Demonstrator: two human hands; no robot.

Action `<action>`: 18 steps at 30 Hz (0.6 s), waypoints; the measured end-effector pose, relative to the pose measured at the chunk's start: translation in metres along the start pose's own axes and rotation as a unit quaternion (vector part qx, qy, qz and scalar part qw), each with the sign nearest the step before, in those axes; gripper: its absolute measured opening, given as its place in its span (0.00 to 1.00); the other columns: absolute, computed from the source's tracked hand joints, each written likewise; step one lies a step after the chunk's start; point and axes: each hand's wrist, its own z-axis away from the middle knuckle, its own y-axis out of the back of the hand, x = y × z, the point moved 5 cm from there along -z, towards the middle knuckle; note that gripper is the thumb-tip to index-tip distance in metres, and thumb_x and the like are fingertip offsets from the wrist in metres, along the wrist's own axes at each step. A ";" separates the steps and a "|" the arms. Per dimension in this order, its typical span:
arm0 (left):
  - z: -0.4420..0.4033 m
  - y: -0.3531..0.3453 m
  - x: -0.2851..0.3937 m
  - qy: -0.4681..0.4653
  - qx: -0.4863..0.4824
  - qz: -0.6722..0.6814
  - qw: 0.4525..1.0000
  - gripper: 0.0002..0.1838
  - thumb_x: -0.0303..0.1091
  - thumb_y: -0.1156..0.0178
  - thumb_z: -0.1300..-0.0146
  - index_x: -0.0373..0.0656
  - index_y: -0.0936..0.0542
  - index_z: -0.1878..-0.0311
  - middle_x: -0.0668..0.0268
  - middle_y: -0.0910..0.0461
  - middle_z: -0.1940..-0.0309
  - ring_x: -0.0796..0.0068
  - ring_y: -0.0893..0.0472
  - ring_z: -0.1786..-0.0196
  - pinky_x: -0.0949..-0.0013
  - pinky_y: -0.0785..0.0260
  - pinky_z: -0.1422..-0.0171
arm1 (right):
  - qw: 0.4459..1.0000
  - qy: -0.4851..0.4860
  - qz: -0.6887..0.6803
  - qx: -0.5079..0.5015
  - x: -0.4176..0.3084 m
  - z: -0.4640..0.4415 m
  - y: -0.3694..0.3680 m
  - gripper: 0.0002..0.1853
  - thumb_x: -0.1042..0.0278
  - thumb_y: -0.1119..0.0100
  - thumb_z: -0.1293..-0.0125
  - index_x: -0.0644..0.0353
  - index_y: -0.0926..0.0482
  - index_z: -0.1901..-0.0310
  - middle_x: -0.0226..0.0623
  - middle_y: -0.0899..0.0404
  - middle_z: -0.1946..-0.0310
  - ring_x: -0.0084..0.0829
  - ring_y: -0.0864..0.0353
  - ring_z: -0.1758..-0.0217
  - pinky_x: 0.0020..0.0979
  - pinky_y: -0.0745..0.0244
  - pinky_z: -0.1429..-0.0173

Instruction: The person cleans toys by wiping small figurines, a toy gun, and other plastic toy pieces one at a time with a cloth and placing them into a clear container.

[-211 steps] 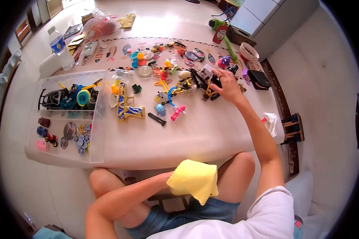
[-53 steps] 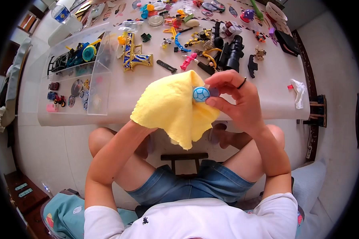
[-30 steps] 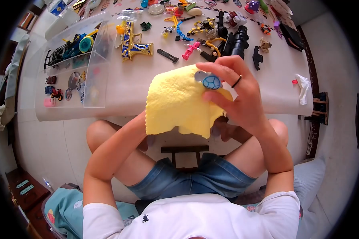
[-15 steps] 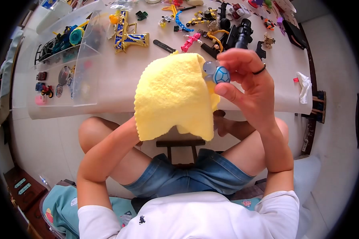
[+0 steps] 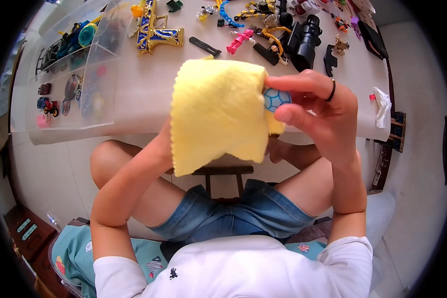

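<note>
A yellow cloth (image 5: 218, 109) with a scalloped edge hangs in the air above the table's near edge. It covers most of my left hand (image 5: 167, 141), which holds it up from beneath; the fingers are hidden. My right hand (image 5: 320, 107) pinches a small toy turtle (image 5: 276, 100) between thumb and fingers. The turtle's rounded shell is white and pale blue with blue lines. Its head end is out of sight behind the cloth, and the shell sits right against the cloth's right edge.
Across the table (image 5: 134, 109) lie a gold-and-blue toy gun (image 5: 156, 35), a pink figure (image 5: 240, 41), a dark strap (image 5: 204, 46) and a black scope-like toy (image 5: 305, 42). A clear divided box (image 5: 99, 104) with small toys stands left. A crumpled white tissue (image 5: 382, 107) lies right.
The turtle has moved slightly right and down, and its head is now behind the cloth. The cloth has shifted against it. The view has tilted a little, so table objects sit higher.
</note>
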 end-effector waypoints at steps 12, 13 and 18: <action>0.001 -0.004 -0.006 0.047 0.020 0.110 0.993 0.25 0.34 0.47 0.40 0.41 0.38 0.40 0.59 0.31 0.48 0.71 0.30 0.47 0.69 0.39 0.41 | 0.981 -0.070 -0.172 0.058 0.002 0.002 0.010 0.12 0.68 0.41 0.42 0.66 0.23 0.60 0.32 0.22 0.74 0.14 0.27 0.76 0.13 0.32 0.77; 0.001 -0.004 -0.004 0.045 0.022 0.100 0.994 0.25 0.35 0.48 0.40 0.40 0.38 0.40 0.59 0.32 0.47 0.71 0.30 0.47 0.69 0.39 0.40 | 0.982 -0.062 -0.166 0.071 0.002 0.002 0.010 0.12 0.68 0.40 0.43 0.66 0.23 0.60 0.32 0.22 0.74 0.14 0.27 0.77 0.13 0.33 0.77; 0.005 0.003 0.005 0.072 0.050 0.093 0.992 0.24 0.36 0.52 0.37 0.40 0.39 0.39 0.57 0.34 0.44 0.69 0.31 0.44 0.68 0.41 0.38 | 0.981 -0.048 -0.172 0.075 0.001 0.004 0.017 0.11 0.68 0.41 0.42 0.66 0.23 0.60 0.31 0.22 0.73 0.14 0.27 0.74 0.15 0.33 0.75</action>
